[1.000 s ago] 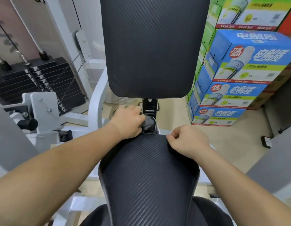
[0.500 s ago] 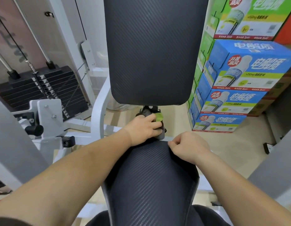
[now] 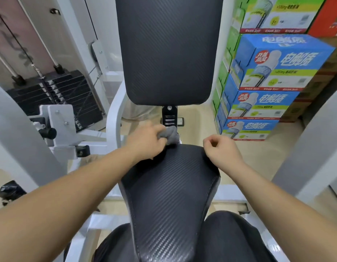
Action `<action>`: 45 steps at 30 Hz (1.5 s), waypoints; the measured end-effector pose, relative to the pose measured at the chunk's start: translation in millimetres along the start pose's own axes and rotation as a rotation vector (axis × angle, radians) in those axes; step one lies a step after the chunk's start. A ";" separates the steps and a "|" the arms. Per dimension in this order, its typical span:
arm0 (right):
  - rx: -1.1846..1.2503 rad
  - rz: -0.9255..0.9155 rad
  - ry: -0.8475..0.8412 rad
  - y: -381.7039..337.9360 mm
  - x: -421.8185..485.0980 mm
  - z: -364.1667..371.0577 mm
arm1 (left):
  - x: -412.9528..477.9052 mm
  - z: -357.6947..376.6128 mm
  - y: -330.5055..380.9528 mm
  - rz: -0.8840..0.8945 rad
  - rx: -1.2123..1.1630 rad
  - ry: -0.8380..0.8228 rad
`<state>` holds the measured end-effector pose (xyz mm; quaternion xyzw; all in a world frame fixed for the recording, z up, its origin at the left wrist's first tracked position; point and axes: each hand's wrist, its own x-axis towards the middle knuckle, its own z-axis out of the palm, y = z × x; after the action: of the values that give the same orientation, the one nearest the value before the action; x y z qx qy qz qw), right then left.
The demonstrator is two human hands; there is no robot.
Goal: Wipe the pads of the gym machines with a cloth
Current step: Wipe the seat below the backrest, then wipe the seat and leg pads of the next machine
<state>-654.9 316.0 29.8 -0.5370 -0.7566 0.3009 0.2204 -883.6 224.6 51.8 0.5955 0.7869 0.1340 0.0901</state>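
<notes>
Has drawn the left hand (image 3: 145, 143) a little down and to the left, off the black bracket (image 3: 169, 115), since half a second ago, so that the slots of the bracket now show. Curls the left fingers (image 3: 158, 130) round a bunch of grey cloth (image 3: 170, 136), which sticks out past the fingertips at the far end of the seat pad (image 3: 169, 186), just under the bracket. Cannot tell whether the cloth touches the pad or the metal behind it, because the hand covers its near part. Holds the right fingers (image 3: 211, 143) curled in a loose fist, thumb near the forefinger, with nothing seen inside. Has the right hand (image 3: 223, 156) at the far right corner of the seat pad, contact with it not clear.

Above both hands, upright back pad (image 3: 167, 50) in the same black woven pattern, its lower edge apart from the seat. Left of the seat, bent white frame tube (image 3: 113, 118), then a black knob (image 3: 47, 132) on a grey plate, then a black weight stack (image 3: 56, 91) with cables. On the right, near the machine, stacked blue and green cartons (image 3: 267, 72) with a bottle printed on them, closing that side. At the bottom, knees (image 3: 230, 237) in dark trousers on both sides of the seat pad's near end.
</notes>
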 end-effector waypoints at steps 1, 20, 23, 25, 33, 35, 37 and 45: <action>-0.045 0.019 -0.010 2.6 -4.0 -0.2 | -1.6 9.3 8.9 -0.024 0.017 -0.101; 0.153 0.751 -0.510 -172.4 -157.4 -156.7 | -239.2 -108.4 130.9 -0.043 -0.027 -0.817; 0.218 0.737 -0.550 -229.0 -182.3 -201.5 | -272.2 -166.7 147.4 -0.253 -0.295 -0.691; 0.257 0.726 -0.529 -260.3 -203.6 -232.4 | -285.0 -214.9 161.4 -0.441 -0.608 -0.538; 0.486 0.783 -0.299 -324.6 -294.2 -316.8 | -314.5 -367.7 231.8 -0.564 -1.028 -0.277; 0.599 0.771 -0.326 -330.4 -306.3 -340.9 | -322.7 -393.1 254.8 -0.493 -1.082 -0.294; 0.724 0.727 -0.380 -329.2 -320.7 -364.9 | -330.0 -407.8 278.9 -0.381 -1.112 -0.365; 0.883 0.727 0.065 -272.3 -399.4 -477.8 | -351.7 -406.0 383.6 -0.146 -0.852 -0.523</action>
<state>-396.0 -23.0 558.9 -0.6287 -0.3187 0.6283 0.3291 -559.2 -57.8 552.4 0.4630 0.6530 0.2828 0.5285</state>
